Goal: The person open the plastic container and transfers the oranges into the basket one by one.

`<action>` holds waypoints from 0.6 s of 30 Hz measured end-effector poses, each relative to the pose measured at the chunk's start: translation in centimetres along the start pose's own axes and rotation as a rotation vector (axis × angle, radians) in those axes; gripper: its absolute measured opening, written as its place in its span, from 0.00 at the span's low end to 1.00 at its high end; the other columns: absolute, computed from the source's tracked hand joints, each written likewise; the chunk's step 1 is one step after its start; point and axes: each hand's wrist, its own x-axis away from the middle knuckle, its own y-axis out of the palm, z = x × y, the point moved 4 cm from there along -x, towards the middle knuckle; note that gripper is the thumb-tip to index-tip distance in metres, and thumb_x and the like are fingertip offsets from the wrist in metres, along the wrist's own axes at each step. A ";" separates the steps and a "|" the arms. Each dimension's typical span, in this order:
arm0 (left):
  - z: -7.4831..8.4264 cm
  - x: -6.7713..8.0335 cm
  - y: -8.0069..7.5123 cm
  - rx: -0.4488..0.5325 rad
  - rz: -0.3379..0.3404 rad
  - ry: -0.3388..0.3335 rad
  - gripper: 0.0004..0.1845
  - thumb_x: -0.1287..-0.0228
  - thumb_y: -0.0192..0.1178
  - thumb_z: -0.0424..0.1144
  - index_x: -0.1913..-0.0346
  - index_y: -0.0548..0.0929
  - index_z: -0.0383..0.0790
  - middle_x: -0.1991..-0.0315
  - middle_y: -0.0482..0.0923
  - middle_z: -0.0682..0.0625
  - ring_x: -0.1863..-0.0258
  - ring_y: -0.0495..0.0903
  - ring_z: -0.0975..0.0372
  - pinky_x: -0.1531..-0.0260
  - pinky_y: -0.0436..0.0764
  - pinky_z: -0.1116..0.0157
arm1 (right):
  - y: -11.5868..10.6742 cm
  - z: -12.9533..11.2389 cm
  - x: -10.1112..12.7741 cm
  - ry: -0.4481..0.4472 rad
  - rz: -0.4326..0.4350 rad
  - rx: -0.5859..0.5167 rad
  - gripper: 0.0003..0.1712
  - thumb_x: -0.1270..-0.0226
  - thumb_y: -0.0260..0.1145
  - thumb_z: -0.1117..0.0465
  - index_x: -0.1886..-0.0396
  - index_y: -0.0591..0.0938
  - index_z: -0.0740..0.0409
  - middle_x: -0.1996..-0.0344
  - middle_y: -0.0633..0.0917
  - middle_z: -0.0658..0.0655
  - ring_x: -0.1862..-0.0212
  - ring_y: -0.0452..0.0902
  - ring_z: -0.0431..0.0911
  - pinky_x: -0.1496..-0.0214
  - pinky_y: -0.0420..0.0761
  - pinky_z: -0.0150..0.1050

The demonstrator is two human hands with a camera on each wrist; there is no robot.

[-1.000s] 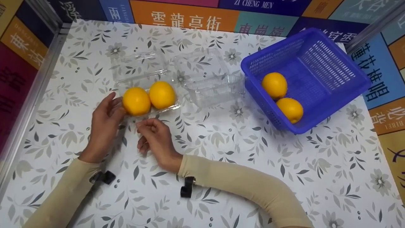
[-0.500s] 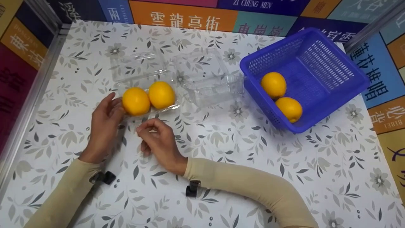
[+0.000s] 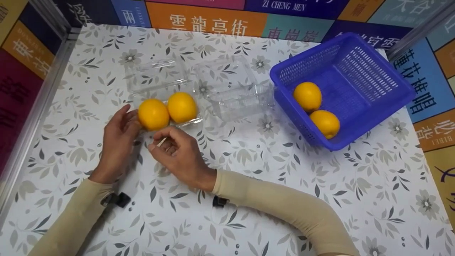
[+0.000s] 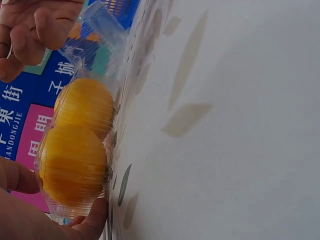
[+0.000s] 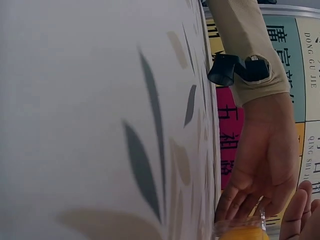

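A clear plastic clamshell box (image 3: 193, 122) with its lid (image 3: 156, 75) folded back holds two yellow citrus fruits (image 3: 153, 114) (image 3: 182, 106). My left hand (image 3: 126, 119) cups the box's left end; in the left wrist view its thumb (image 4: 90, 225) sits under the corner beside the nearer fruit (image 4: 72, 162). My right hand (image 3: 156, 144), fingers curled, pinches a thin clear flap at the box's front edge. That plastic flap (image 4: 100, 20) also shows in the left wrist view.
A second clear clamshell box (image 3: 241, 101), empty, lies open just to the right. A blue slotted basket (image 3: 376, 71) at the right holds two more yellow fruits (image 3: 308, 96) (image 3: 325, 123). The floral table (image 3: 270, 170) is walled by metal rails and coloured panels.
My right hand has shifted slightly left and toward the box, and its fingers have closed on the front edge. The left hand and fruits have stayed put.
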 end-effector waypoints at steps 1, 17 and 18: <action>0.0 0.0 0.0 -0.002 0.001 0.001 0.36 0.15 0.50 0.36 0.11 0.55 0.35 0.21 0.72 0.40 0.28 0.76 0.55 0.36 0.77 0.76 | 0.0 -0.1 -0.1 -0.034 -0.011 0.048 0.11 0.26 0.73 0.66 0.49 0.84 0.66 0.56 0.86 0.61 0.64 0.81 0.38 0.61 0.85 0.32; -0.1 0.0 -0.1 0.012 -0.016 0.012 0.36 0.14 0.51 0.37 0.11 0.54 0.35 0.20 0.71 0.41 0.27 0.76 0.54 0.35 0.78 0.76 | -0.7 -0.1 -2.3 -0.308 -0.181 0.619 0.21 0.29 0.78 0.56 0.43 0.85 0.61 0.47 0.84 0.56 0.47 0.78 0.49 0.40 0.78 0.34; -0.1 0.0 -0.1 0.010 -0.018 0.010 0.36 0.14 0.51 0.37 0.11 0.54 0.35 0.20 0.71 0.42 0.27 0.76 0.54 0.35 0.78 0.76 | -0.8 0.0 -2.4 -0.304 -0.189 0.636 0.22 0.29 0.78 0.55 0.43 0.85 0.61 0.47 0.84 0.57 0.46 0.77 0.50 0.40 0.77 0.36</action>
